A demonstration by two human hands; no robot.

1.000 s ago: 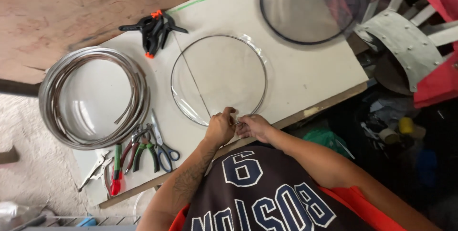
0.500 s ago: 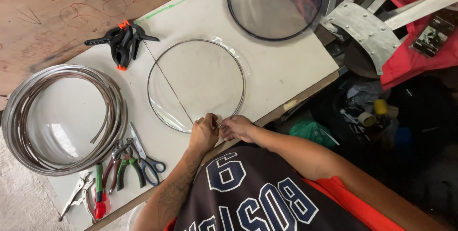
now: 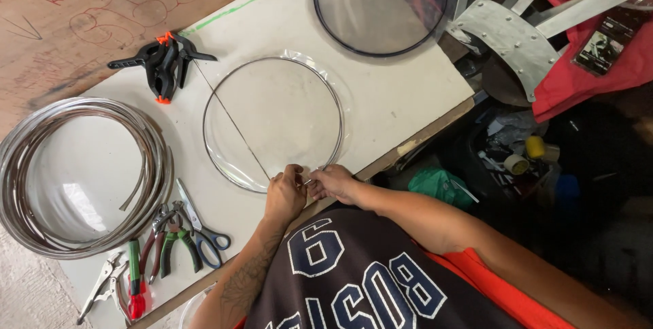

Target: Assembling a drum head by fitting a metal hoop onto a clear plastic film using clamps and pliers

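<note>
A thin metal wire hoop (image 3: 338,108) lies on a clear round plastic sheet (image 3: 286,111) on the white tabletop (image 3: 381,98). A straight wire end (image 3: 228,115) crosses the hoop towards the clamps. My left hand (image 3: 284,194) and my right hand (image 3: 333,181) meet at the hoop's near edge, fingers pinched on the wire where its ends join. The joint itself is hidden by my fingers.
Black spring clamps with orange tips (image 3: 163,64) lie at the back left. A coil of metal strip (image 3: 81,172) sits left. Pliers, scissors and cutters (image 3: 170,240) lie near the front edge. A dark-rimmed round disc (image 3: 381,6) is at the back. Clutter fills the floor on the right.
My head has shifted, so the table sits differently in view. Both hands stay pinched at the hoop's near edge with only small finger movement.
</note>
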